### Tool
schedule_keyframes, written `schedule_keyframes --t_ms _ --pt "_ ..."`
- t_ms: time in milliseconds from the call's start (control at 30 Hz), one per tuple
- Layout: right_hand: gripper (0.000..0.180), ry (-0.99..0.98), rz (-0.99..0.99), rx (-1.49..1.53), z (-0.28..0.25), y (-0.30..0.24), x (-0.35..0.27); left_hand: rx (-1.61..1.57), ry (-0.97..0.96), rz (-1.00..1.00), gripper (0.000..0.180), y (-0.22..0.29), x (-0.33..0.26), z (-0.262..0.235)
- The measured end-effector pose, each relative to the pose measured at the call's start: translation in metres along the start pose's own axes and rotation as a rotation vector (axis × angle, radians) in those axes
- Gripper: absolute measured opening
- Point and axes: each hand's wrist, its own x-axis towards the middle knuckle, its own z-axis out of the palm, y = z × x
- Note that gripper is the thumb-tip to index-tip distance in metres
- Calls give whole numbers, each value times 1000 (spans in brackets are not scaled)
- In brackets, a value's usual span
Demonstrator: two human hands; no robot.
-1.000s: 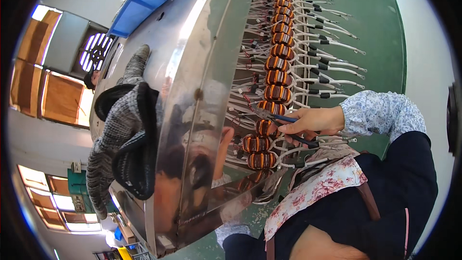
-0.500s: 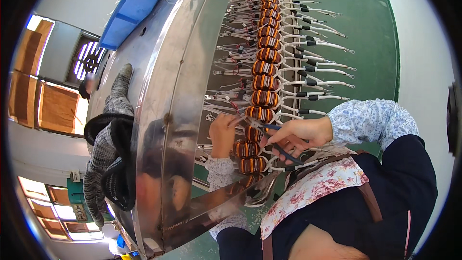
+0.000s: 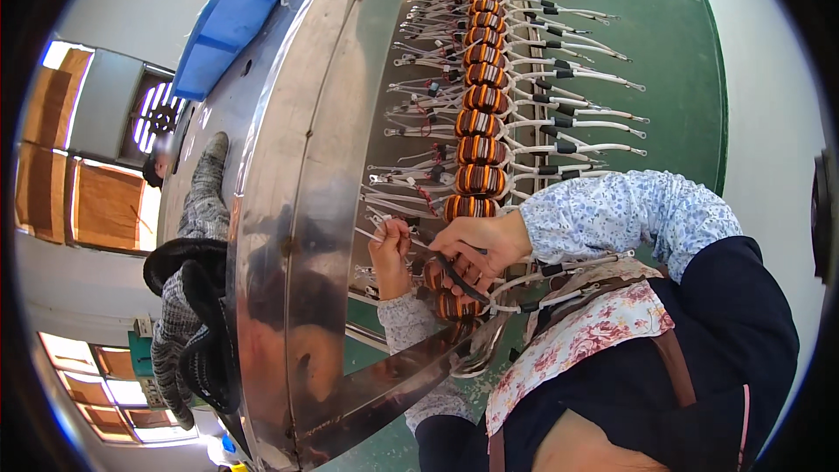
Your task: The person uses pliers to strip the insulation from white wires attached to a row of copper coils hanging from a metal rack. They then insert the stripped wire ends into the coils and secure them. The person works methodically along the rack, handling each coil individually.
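Observation:
A row of ring-shaped coils (image 3: 480, 149) in orange, brown and white stripes runs away from me, with white leads on both sides. Over its near end, my right hand (image 3: 489, 243) is closed around dark-handled pliers (image 3: 461, 281); their jaws point left and are mostly hidden by the fingers. Just left of it, my left hand (image 3: 391, 253) is closed in a pinch on a thin white wire (image 3: 365, 233) beside the coils. Thicker white leads with black sleeves and metal lugs (image 3: 603, 153) stick out to the right. Thinner wires (image 3: 419, 131) fan out to the left.
A shiny metal panel (image 3: 306, 166) stands along the left, with a metal strip (image 3: 384, 389) crossing toward me. Beyond it lie a grey knitted garment (image 3: 188, 297) and a blue plastic tray (image 3: 232, 22). The coils sit above a green surface (image 3: 660, 52).
My right hand has moved left with the pliers, and they now reach beside the coils near my left hand. My left hand has shifted slightly left and down.

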Motion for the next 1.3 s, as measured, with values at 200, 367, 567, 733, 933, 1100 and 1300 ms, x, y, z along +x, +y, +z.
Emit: schedule_keyframes --t_ms 200,367,567,733,933,1100,1300 --pt "45 28 110 -82 -3 -25 1 -55 -12 -15 29 -2 1 -3" --pt "45 90 131 -123 5 -25 4 -103 2 29 27 3 -4 0" --pt "49 104 116 -197 5 -27 1 -107 50 56 26 -4 -2 3" --pt "44 117 29 -231 3 -18 4 -74 -46 -6 26 0 -1 -6" --pt "41 141 -18 -180 -3 -14 10 -93 105 16 24 9 -6 13" --pt "39 133 -33 -217 5 -12 1 -67 186 7 24 11 -9 15" --pt "32 137 -47 -180 9 -10 1 -72 74 88 27 0 -7 4"
